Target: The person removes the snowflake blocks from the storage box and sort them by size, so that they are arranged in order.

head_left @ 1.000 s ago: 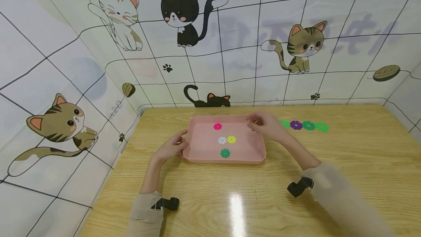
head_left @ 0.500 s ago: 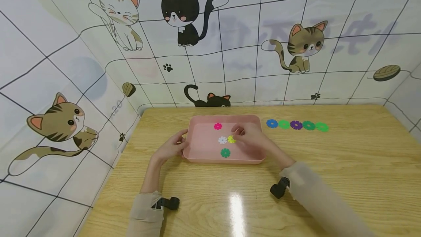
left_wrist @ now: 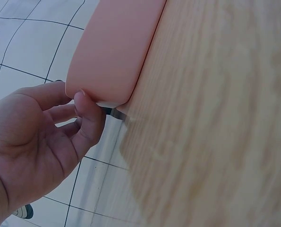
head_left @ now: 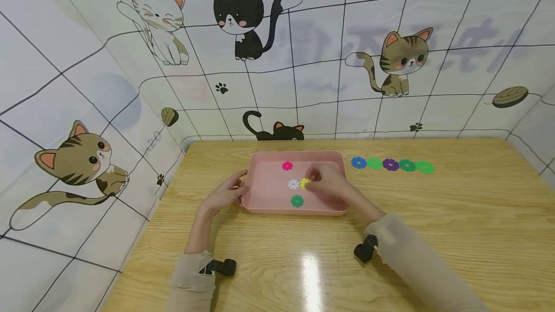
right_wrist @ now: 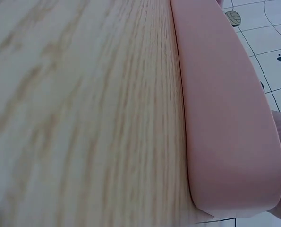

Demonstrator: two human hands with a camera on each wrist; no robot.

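A shallow pink tray [head_left: 269, 177] lies on the wooden table in the head view. My left hand [head_left: 224, 192] grips its left end; in the left wrist view, thumb and fingers of the left hand [left_wrist: 46, 132] meet the tray's outer wall [left_wrist: 114, 52]. Inside the tray, my right hand [head_left: 330, 181] pinches at the right edge of a yellow flower-shaped disc [head_left: 304, 184], which the fingers partly cover. A white disc [head_left: 293, 184] lies just left of it, a pink disc [head_left: 287, 166] farther back, a green disc [head_left: 297, 201] nearer the front.
Right of the tray, a row of several notched discs runs along the back of the table [head_left: 433, 235]: a blue disc [head_left: 359, 162], a purple disc [head_left: 390, 164] and green ones. A cat-patterned wall covering [head_left: 321, 85] stands behind and at the sides.
My right hand has moved left from the tray's back right corner to the yellow disc, and its fingers have drawn closer together there. The blue disc came into view. My left hand stayed put.
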